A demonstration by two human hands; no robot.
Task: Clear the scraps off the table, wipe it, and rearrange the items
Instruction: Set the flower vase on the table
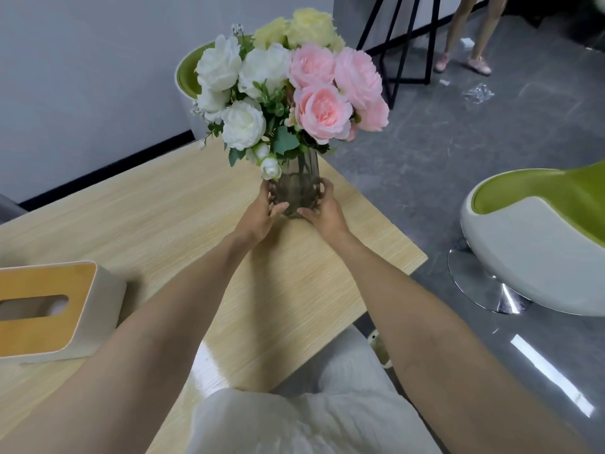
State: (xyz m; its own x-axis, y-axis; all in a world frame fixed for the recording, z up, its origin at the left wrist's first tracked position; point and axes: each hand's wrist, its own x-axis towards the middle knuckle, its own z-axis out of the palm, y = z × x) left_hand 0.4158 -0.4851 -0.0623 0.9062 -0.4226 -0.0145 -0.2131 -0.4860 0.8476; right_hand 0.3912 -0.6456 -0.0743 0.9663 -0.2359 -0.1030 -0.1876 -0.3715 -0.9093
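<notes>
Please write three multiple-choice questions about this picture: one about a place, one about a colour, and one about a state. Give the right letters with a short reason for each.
1. Where is the tissue box relative to the vase?
A. To its left, nearer the person
B. Behind it, by the wall
C. On the floor

2. What colour is the inside of the chair on the right?
A. Red
B. Green
C. Blue

3. How is the vase held?
A. By one hand only
B. By no hand
C. By both hands

Answers:
1 A: the box lies near the table's left near edge.
2 B: a green lining shows inside the white shell.
3 C: the left hand and right hand both curl round the glass.
</notes>
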